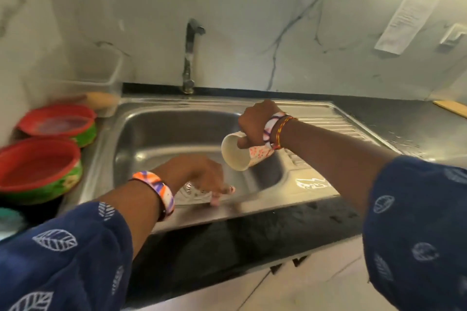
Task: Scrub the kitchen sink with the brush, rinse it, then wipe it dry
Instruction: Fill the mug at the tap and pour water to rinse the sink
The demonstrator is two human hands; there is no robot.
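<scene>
One shiny stainless-steel sink (156, 134) is set in the dark counter (417, 118), beside two red-and-green bowls (38, 169). One white floral paper cup (240, 154) is gripped, tilted over the basin, by the right hand (255, 124). The left hand (199, 174) is blurred; its grip cannot be told.

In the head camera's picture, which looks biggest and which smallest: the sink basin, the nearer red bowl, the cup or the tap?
1. Sink basin, by far the largest.
2. Nearer red bowl; it sits close to the camera, which may flatter it.
3. Cup, held tilted by the right hand.
4. Tap: taller than the cup but thin, so these two are unsure.
</scene>
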